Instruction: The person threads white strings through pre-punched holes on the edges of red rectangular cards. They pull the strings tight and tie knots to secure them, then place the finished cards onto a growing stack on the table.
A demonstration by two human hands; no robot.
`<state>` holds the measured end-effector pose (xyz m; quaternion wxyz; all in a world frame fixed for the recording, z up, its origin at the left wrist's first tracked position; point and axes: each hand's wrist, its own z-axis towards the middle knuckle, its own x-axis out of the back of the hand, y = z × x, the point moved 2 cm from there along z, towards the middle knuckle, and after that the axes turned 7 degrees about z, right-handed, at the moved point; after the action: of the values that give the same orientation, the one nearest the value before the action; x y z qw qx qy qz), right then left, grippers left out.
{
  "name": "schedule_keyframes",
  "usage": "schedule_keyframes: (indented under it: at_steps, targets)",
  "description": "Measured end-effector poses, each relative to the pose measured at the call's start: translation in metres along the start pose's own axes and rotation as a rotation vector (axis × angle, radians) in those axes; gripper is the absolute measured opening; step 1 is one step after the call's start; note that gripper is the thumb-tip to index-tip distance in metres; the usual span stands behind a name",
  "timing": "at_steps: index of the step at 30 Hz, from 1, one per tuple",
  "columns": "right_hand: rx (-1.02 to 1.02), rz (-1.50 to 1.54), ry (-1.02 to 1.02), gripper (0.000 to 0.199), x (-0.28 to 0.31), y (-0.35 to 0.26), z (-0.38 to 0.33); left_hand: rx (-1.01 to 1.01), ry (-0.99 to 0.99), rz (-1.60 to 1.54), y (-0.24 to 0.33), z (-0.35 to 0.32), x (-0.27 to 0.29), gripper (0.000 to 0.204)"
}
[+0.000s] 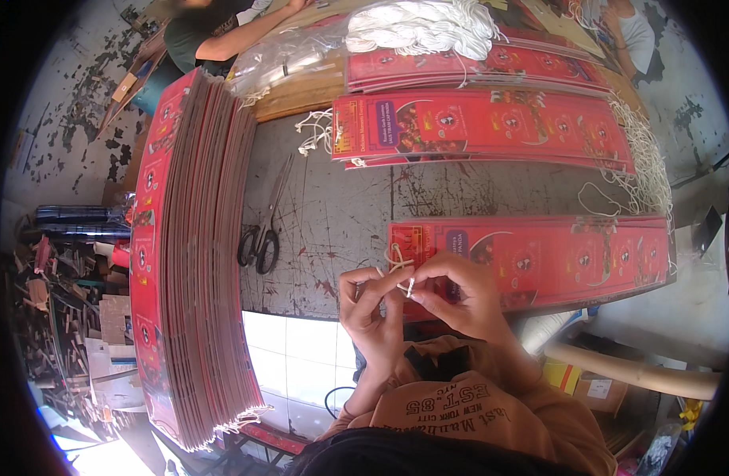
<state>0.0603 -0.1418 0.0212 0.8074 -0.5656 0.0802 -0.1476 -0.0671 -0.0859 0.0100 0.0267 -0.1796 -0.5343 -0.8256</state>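
Note:
A red printed sign panel lies along the near edge of the worktable. At its left end, a thin white cord loops out from the corner. My left hand pinches this cord between curled fingers. My right hand grips the same cord between thumb and forefinger, just right of the left one. Both hands meet over the panel's left end, and the fingertips nearly touch. The exact shape of the loop or knot between them is partly hidden by the fingers.
Black-handled scissors lie on the scratched grey tabletop. A tall stack of red panels stands at left. More corded panels lie farther back, below a white cord bundle. Two other people are across the table.

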Motion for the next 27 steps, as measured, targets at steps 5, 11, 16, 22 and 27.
schedule_keyframes:
  at_steps: [5,11,16,22,27]
  targets:
    - [-0.042,-0.063,-0.103,0.026,-0.004,0.0,0.001,0.021,0.017,0.021,0.001,0.002,0.0,0.038]
    - [-0.008,-0.019,-0.084,0.022,-0.004,0.003,0.001,-0.11,0.023,0.155,0.002,0.002,-0.003,0.041]
    - [-0.067,-0.014,-0.057,0.015,0.0,0.003,0.001,-0.132,-0.076,0.243,0.005,0.006,-0.001,0.039]
    - [-0.118,0.18,0.099,0.014,0.003,0.011,-0.003,-0.352,0.146,0.572,0.019,0.01,-0.001,0.038]
    - [-0.118,0.218,0.132,0.014,0.003,0.012,-0.004,-0.396,-0.051,0.19,0.011,0.006,-0.008,0.035]
